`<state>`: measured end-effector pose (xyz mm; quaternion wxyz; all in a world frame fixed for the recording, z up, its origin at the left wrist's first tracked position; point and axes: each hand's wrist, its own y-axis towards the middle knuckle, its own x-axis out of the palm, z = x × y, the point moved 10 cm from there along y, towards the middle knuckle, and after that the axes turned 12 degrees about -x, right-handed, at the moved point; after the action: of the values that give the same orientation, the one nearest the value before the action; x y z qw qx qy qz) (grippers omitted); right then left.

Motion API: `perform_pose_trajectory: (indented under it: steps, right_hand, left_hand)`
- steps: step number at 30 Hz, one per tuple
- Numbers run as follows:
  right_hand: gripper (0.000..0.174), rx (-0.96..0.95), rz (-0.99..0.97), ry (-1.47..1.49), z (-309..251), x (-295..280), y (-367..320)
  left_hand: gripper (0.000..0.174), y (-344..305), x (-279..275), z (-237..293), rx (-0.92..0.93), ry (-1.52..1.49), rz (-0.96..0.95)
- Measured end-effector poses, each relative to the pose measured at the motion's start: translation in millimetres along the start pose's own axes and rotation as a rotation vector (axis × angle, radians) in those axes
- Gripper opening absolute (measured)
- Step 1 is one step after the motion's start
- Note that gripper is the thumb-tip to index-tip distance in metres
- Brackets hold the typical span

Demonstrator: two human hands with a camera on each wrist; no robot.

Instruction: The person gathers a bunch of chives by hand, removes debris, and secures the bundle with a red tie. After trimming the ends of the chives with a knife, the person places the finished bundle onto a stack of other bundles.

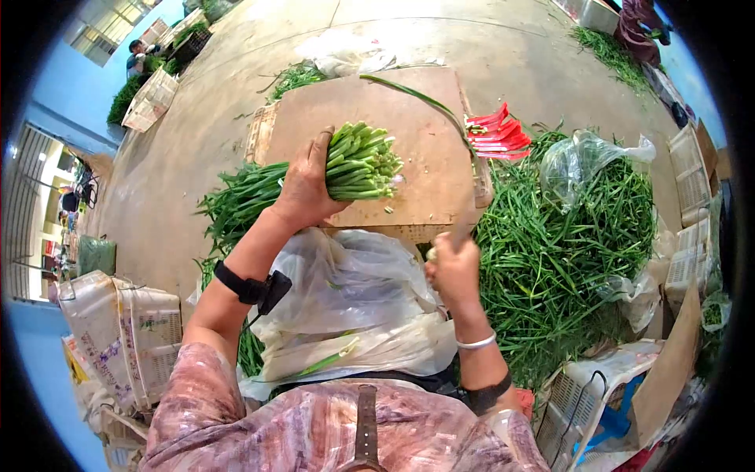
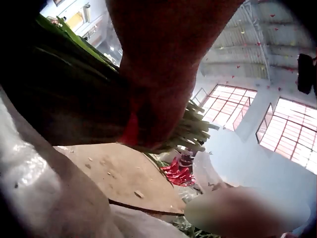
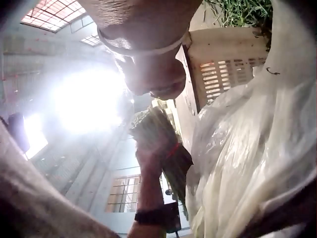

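A thick bundle of long green leafy stems (image 1: 362,165) lies over the board (image 1: 425,110), pale cut ends toward the right. My left hand (image 1: 305,185) grips it from above, the thumb and fingers wrapped round the stems. In the left wrist view a red band (image 2: 131,126) shows on the bundle beside the hand. At the board's near right corner my right hand (image 1: 458,271) holds a knife (image 1: 464,224), its blade blurred and pointing up and away from me. In the right wrist view the right hand (image 3: 158,82) hides most of the knife.
Red strips (image 1: 499,135) fan out at the board's right edge. A big heap of loose greens (image 1: 566,244) fills the right side, with a clear plastic bag (image 1: 586,169) on it. Plastic sheeting (image 1: 346,291) covers my lap. White crates (image 1: 126,338) stand at the left.
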<state>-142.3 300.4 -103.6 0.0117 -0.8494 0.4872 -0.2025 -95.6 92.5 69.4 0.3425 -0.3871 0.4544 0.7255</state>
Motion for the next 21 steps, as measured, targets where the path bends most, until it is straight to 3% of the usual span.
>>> perform_pose_trajectory:
  steps: [2,4,6,7,8,10,12,14,16,20,21]
  right_hand:
    - [0.017,-0.453,-0.341,-0.57,15.0,42.5,-3.2]
    - [0.016,-0.239,-0.403,-0.467,-12.8,37.8,-9.6]
    - [0.015,0.032,-0.248,-0.128,-19.7,15.9,-1.9]
    - [0.013,0.072,-0.145,-0.059,-21.0,10.9,0.7]
    - [0.013,0.078,-0.142,-0.058,-5.0,16.7,-4.7]
    - [0.01,-0.254,-0.352,-0.503,-5.3,52.3,-9.0]
    - [0.009,-0.144,-0.374,-0.452,-11.9,46.1,-15.8]
    - [0.01,0.07,-0.281,-0.058,-13.3,24.8,-14.3]
    - [0.015,0.075,-0.267,0.106,-26.2,14.6,-17.7]
    - [0.032,0.035,-0.3,-0.014,-40.6,-14.1,-26.9]
    - [0.031,-0.06,-0.25,-0.245,-41.0,-28.8,-24.7]
  left_hand:
    - [0.095,1.0,4.6,1.3,-0.026,-0.047,-0.051]
    - [0.092,-1.0,8.4,-2.7,-0.069,-0.083,-0.111]
    - [0.093,-1.6,0.2,-0.3,-0.003,-0.12,-0.065]
    - [0.094,-2.0,4.2,-2.6,-0.031,-0.093,-0.085]
    - [0.094,-4.8,6.6,-1.1,-0.033,-0.095,-0.091]
    - [0.095,-0.9,14.1,6.8,0.015,-0.036,-0.093]
    - [0.098,-1.6,17.3,7.0,0.003,-0.021,-0.109]
    - [0.103,-1.6,38.4,8.0,-0.037,0.092,-0.292]
    - [0.113,1.6,56.6,14.6,-0.01,0.174,-0.374]
    - [0.128,13.9,88.6,17.4,-0.107,0.319,-0.565]
    - [0.129,14.9,90.9,18.7,-0.105,0.351,-0.568]
